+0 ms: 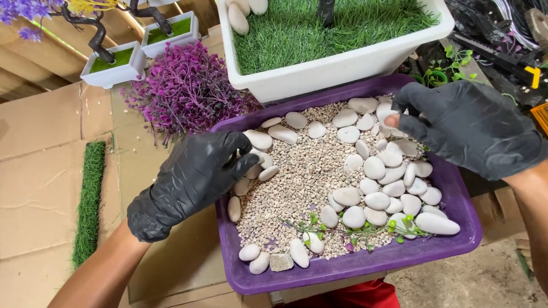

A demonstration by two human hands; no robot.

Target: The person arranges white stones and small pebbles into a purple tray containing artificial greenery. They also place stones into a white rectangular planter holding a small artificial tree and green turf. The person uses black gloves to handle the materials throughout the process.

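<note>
Big purple tray [399,259] sits under both hands, full of small gravel [302,182] & smooth white stones [378,201]. Tray looks like bendy plastic, prob heavy w/ all that in it, so best held by the rim on 2 sides. Stones look hard, light enough for 1 hand, maybe a bit slippery; pinch one w/ fingertips. Gravel is loose & would spill easy.

Left hand [188,182], black glove, is curled over white stones at the tray's left edge; can't tell if it grips one. Right hand [471,134], black glove, has fingers bent on stones at the far right corner; a fingertip pokes thru a hole in the glove.

A thin green sprig [365,229] lies on the stones near the person.

Past the hands: white planter [342,65] w/ fake grass. Left of left hand: purple bush [185,91], 2 small white pots [114,71], a grass strip [89,199]. All on flat brown cardboard [40,171]; room looks crowded & messy.
</note>
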